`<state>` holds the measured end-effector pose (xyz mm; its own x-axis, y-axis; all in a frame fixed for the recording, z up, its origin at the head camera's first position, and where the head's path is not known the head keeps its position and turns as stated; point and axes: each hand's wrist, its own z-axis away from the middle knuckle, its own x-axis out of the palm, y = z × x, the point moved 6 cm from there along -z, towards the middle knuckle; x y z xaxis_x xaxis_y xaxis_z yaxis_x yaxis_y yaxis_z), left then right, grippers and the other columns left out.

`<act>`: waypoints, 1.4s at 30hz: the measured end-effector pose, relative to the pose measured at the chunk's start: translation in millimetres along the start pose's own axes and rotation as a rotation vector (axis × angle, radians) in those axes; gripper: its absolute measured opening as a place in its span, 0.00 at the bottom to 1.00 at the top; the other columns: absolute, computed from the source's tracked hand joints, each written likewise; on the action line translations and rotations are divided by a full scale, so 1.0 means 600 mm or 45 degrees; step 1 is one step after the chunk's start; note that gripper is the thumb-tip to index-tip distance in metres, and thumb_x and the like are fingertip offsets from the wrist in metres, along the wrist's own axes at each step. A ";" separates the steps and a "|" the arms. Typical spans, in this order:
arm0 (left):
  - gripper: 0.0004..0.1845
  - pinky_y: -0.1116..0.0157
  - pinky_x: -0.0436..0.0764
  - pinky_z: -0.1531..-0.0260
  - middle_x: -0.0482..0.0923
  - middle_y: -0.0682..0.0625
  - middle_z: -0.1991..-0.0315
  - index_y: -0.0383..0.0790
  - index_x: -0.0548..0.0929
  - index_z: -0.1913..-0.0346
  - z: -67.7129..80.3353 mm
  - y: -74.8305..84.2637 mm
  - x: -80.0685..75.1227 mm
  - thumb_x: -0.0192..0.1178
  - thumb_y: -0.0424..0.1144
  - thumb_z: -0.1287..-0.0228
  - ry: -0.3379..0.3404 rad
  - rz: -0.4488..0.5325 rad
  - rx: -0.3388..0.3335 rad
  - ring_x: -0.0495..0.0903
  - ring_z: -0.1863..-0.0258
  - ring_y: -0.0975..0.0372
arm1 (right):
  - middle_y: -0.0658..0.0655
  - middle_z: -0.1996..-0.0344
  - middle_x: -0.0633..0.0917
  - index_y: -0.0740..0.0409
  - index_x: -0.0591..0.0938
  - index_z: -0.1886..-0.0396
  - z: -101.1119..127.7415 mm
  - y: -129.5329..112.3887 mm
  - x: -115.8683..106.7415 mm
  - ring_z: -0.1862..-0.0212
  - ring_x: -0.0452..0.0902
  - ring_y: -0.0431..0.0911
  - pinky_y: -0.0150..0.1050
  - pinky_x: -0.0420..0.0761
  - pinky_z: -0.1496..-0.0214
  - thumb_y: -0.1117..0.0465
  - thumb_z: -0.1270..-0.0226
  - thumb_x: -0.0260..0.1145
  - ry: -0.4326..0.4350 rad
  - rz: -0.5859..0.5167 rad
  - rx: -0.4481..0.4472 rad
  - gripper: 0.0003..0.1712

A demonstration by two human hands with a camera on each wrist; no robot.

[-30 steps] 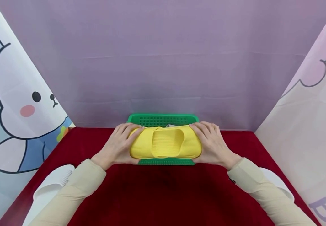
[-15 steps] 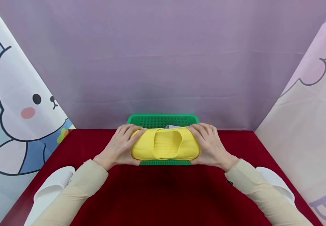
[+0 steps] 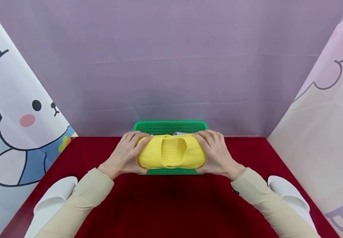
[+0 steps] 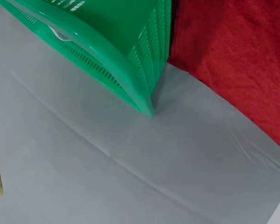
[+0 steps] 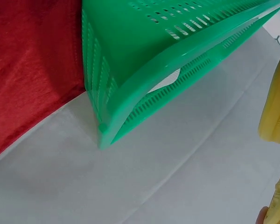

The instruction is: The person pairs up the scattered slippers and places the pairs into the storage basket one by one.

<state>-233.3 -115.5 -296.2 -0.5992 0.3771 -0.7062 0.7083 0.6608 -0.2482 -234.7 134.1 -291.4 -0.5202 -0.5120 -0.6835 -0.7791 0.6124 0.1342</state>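
1. The left hand (image 3: 128,152) grips one end of the yellow, rounded, soft-looking slippers (image 3: 149,153), apparently a pair pressed together, its fingers spread just wide enough to wrap that end
2. The right hand (image 3: 217,152) grips the opposite end likewise
3. The slippers lie roughly level between the hands, seemingly over the green plastic basket (image 3: 171,127) with slotted walls; the right wrist view shows them apart from its rim, though their height is hard to judge
4. A partly hidden white piece (image 3: 180,133) sits inside the basket
5. If one hand slackened first, the slippers could tilt or separate, since only their ends are held
6. Lowered off-centre, an end could snag on the rim, because the slippers look almost as long as the basket
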 end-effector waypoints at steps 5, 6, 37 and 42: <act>0.54 0.49 0.70 0.50 0.71 0.43 0.50 0.38 0.68 0.41 0.008 -0.004 0.004 0.68 0.62 0.80 -0.019 0.010 -0.020 0.69 0.49 0.49 | 0.60 0.48 0.72 0.59 0.66 0.41 -0.002 -0.002 0.010 0.45 0.64 0.57 0.58 0.65 0.50 0.41 0.83 0.77 -0.032 0.007 0.010 0.61; 0.54 0.49 0.70 0.50 0.71 0.43 0.50 0.38 0.68 0.41 0.009 -0.004 0.005 0.68 0.62 0.80 -0.024 0.017 -0.023 0.69 0.49 0.49 | 0.60 0.48 0.72 0.59 0.66 0.41 -0.002 -0.002 0.011 0.45 0.64 0.57 0.58 0.66 0.50 0.41 0.83 0.77 -0.037 0.010 0.014 0.61; 0.37 0.49 0.59 0.35 0.48 0.49 0.28 0.46 0.50 0.28 0.169 -0.081 0.103 0.55 0.45 0.36 -0.141 1.057 -1.427 0.50 0.30 0.51 | 0.59 0.47 0.72 0.59 0.65 0.38 0.057 0.083 0.015 0.45 0.63 0.57 0.57 0.66 0.53 0.42 0.79 0.77 -0.185 -0.018 0.380 0.61; 0.37 0.52 0.64 0.37 0.49 0.45 0.28 0.43 0.46 0.28 0.179 -0.086 0.134 0.53 0.40 0.35 -0.122 1.207 -1.524 0.52 0.30 0.52 | 0.59 0.47 0.72 0.59 0.65 0.38 0.055 0.080 0.010 0.45 0.63 0.57 0.57 0.67 0.53 0.41 0.79 0.77 -0.186 0.006 0.375 0.61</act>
<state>-277.7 -189.2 -411.4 -0.0548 0.9380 -0.3423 0.0687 0.3455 0.9359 -263.6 180.3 -313.0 -0.4510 -0.4299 -0.7822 -0.6312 0.7732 -0.0610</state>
